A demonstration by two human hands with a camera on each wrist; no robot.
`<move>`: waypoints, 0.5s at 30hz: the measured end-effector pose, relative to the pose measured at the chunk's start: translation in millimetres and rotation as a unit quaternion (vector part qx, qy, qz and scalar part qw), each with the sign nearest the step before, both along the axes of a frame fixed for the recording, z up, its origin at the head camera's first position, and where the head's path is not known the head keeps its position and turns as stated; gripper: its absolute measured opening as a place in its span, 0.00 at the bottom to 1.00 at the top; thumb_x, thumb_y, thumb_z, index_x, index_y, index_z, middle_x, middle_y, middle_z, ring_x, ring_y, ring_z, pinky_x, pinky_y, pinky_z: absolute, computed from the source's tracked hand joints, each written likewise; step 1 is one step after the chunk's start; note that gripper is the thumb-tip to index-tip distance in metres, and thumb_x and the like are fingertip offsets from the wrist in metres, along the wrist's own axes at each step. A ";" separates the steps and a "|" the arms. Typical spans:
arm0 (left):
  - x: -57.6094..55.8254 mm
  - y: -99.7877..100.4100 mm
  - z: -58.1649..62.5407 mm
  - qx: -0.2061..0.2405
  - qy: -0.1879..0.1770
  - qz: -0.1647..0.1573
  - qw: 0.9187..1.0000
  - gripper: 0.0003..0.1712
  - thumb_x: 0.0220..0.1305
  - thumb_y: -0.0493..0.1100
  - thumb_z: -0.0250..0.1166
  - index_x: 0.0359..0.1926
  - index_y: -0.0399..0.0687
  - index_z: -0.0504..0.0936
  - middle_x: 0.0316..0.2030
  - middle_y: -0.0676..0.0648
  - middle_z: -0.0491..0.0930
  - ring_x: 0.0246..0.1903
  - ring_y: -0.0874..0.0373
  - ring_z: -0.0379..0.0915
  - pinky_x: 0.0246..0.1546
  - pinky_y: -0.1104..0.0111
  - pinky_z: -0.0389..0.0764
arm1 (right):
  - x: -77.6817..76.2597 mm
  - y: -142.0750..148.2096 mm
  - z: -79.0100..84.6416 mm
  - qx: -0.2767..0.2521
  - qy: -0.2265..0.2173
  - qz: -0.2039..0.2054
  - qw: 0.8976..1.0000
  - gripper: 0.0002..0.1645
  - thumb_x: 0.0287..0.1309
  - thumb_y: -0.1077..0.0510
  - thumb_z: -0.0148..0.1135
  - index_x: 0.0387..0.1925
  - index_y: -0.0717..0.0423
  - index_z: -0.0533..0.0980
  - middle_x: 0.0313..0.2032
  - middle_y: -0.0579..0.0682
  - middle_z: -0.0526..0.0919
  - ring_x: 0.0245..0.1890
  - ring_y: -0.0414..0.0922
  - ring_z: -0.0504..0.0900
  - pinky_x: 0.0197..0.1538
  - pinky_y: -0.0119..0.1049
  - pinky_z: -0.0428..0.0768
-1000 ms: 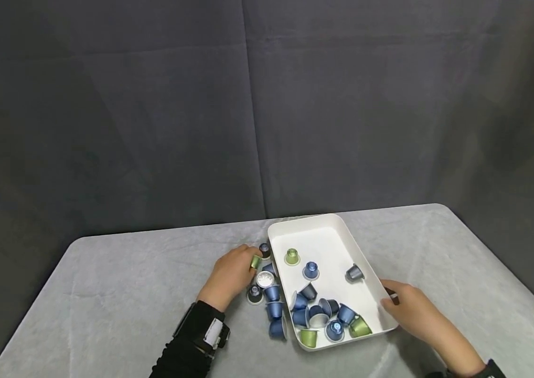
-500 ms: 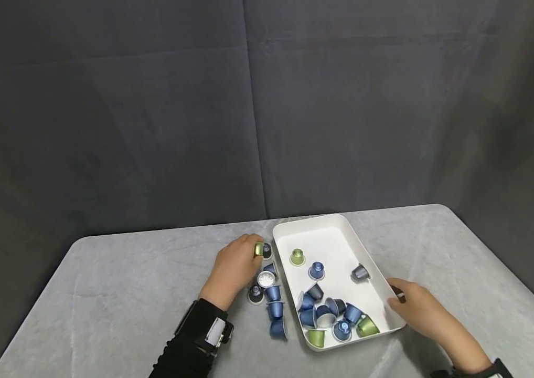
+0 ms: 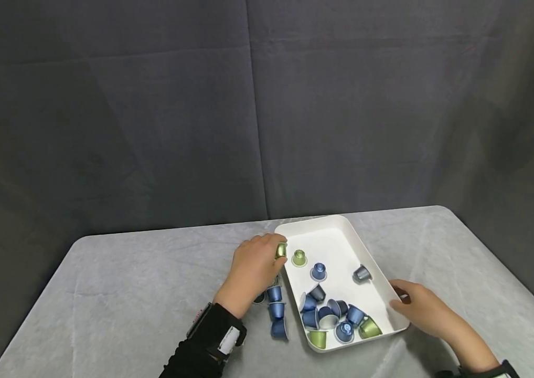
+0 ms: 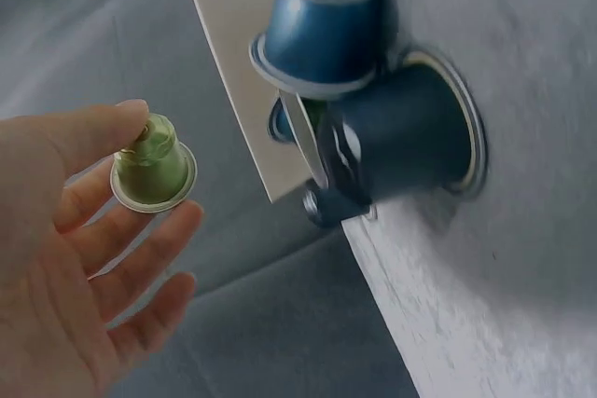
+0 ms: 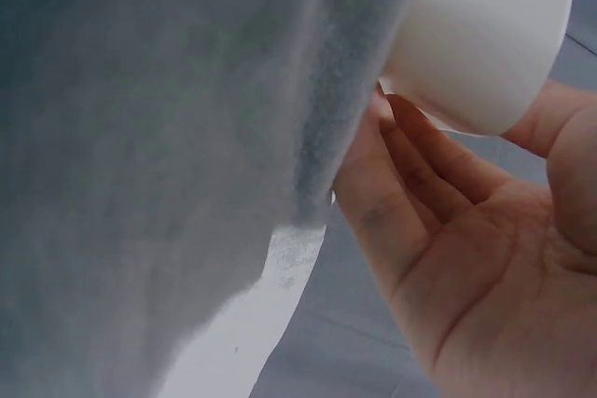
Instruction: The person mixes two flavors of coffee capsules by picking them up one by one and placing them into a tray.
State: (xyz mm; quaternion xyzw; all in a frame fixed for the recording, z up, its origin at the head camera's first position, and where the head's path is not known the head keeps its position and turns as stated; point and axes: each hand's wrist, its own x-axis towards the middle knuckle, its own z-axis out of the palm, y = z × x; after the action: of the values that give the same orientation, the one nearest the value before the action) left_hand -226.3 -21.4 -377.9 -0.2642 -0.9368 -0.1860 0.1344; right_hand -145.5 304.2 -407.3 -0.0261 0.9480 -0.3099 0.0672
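My left hand (image 3: 254,270) pinches a green coffee capsule (image 3: 280,250) at the left rim of a white tray (image 3: 326,239). In the left wrist view, thumb and fingers hold this capsule (image 4: 152,174) with its foil rim downward, the other fingers spread. My right hand (image 3: 420,308) grips the tray's right side near the front corner; in the right wrist view the thumb is above the tray wall (image 5: 485,34) and the fingers are below. Inside the tray, a green capsule (image 3: 299,258), a blue capsule (image 3: 318,271) and a grey-blue capsule (image 3: 362,274) lie apart from a cluster of several at the front.
Left of the tray, blue capsules (image 3: 276,311) stand in a row on the grey cloth-covered table (image 3: 144,294). A dark capsule (image 3: 259,298) is partly hidden by my left hand. A dark curtain (image 3: 163,131) hangs behind the table.
My left hand has lifted the green capsule and carried it right to the tray's left rim, now covering some loose capsules. My right hand has shifted the tray slightly right.
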 end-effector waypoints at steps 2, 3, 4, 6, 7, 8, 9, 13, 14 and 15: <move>1.9 2.7 -1.3 0.000 0.003 -0.007 1.000 0.19 0.61 0.44 0.72 0.53 0.48 0.82 0.43 0.49 0.84 0.43 0.52 0.80 0.44 0.57 0.78 | -2.8 0.4 0.2 0.000 -0.005 0.003 1.000 0.26 0.61 0.66 0.62 0.57 0.78 0.71 0.46 0.66 0.82 0.42 0.54 0.83 0.41 0.45 0.82; 3.1 4.4 -1.8 0.000 0.004 -0.012 1.000 0.19 0.61 0.44 0.72 0.52 0.48 0.82 0.43 0.49 0.84 0.44 0.52 0.79 0.45 0.58 0.78 | -4.3 1.1 0.2 0.000 -0.005 0.007 1.000 0.26 0.61 0.66 0.62 0.57 0.79 0.71 0.46 0.65 0.82 0.42 0.54 0.83 0.41 0.46 0.82; 4.3 6.3 -2.2 0.001 0.004 -0.019 1.000 0.19 0.61 0.44 0.72 0.52 0.47 0.82 0.43 0.49 0.84 0.44 0.52 0.80 0.46 0.58 0.78 | -5.5 2.0 0.4 0.000 -0.006 0.012 1.000 0.26 0.61 0.66 0.62 0.56 0.79 0.71 0.46 0.65 0.82 0.42 0.54 0.83 0.41 0.46 0.82; 6.2 10.8 -4.0 -0.004 0.007 -0.032 0.999 0.18 0.61 0.44 0.72 0.51 0.47 0.82 0.43 0.50 0.84 0.44 0.53 0.80 0.47 0.60 0.78 | -7.8 4.5 1.5 -0.003 -0.010 0.020 1.000 0.26 0.62 0.65 0.62 0.56 0.79 0.71 0.46 0.65 0.82 0.42 0.54 0.83 0.41 0.46 0.82; 6.9 13.4 -4.9 -0.009 0.008 -0.037 0.999 0.17 0.61 0.44 0.72 0.51 0.48 0.82 0.42 0.50 0.84 0.44 0.53 0.80 0.46 0.60 0.78 | -8.9 6.4 1.7 -0.004 -0.012 0.026 1.000 0.26 0.62 0.65 0.62 0.56 0.80 0.70 0.46 0.66 0.82 0.42 0.55 0.83 0.41 0.46 0.82; 7.8 15.9 -5.6 -0.014 0.009 -0.041 0.999 0.17 0.61 0.44 0.72 0.50 0.48 0.83 0.42 0.51 0.84 0.44 0.53 0.80 0.46 0.61 0.78 | -10.2 8.3 2.1 -0.005 -0.012 0.031 0.999 0.26 0.62 0.65 0.62 0.56 0.80 0.70 0.46 0.66 0.82 0.43 0.55 0.83 0.41 0.46 0.82; 8.8 18.5 -6.3 -0.019 0.010 -0.044 0.999 0.17 0.61 0.45 0.72 0.50 0.48 0.83 0.42 0.51 0.84 0.44 0.54 0.80 0.45 0.61 0.78 | -10.9 10.1 2.5 -0.005 -0.013 0.035 0.999 0.25 0.62 0.65 0.62 0.56 0.80 0.71 0.46 0.66 0.82 0.43 0.55 0.83 0.41 0.45 0.82; 12.0 28.1 -9.1 -0.039 0.016 -0.049 0.998 0.17 0.61 0.46 0.72 0.51 0.49 0.83 0.42 0.52 0.85 0.42 0.55 0.80 0.43 0.64 0.78 | -13.0 16.5 1.9 -0.009 -0.010 0.048 0.999 0.24 0.63 0.65 0.62 0.54 0.80 0.72 0.45 0.65 0.82 0.42 0.53 0.83 0.39 0.41 0.82; 12.9 30.2 -9.7 -0.044 0.017 -0.050 0.998 0.18 0.61 0.47 0.72 0.51 0.49 0.83 0.42 0.52 0.85 0.42 0.56 0.80 0.44 0.64 0.78 | -13.2 17.5 1.8 -0.012 -0.010 0.049 0.999 0.23 0.63 0.65 0.62 0.54 0.79 0.72 0.45 0.64 0.83 0.41 0.52 0.83 0.39 0.38 0.81; 13.8 32.3 -10.1 -0.047 0.016 -0.050 0.997 0.18 0.61 0.47 0.72 0.51 0.49 0.83 0.43 0.52 0.85 0.42 0.56 0.80 0.44 0.65 0.78 | -13.1 18.7 1.1 -0.015 -0.008 0.051 0.999 0.23 0.63 0.65 0.62 0.54 0.79 0.72 0.45 0.63 0.83 0.41 0.50 0.83 0.38 0.36 0.81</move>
State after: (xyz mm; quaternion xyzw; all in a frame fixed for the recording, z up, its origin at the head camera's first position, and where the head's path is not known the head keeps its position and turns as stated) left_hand -212.6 10.9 -388.0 -0.3196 -0.9279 -0.1435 0.1275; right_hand -158.6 322.8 -406.2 -0.0728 0.9401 -0.3206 0.0898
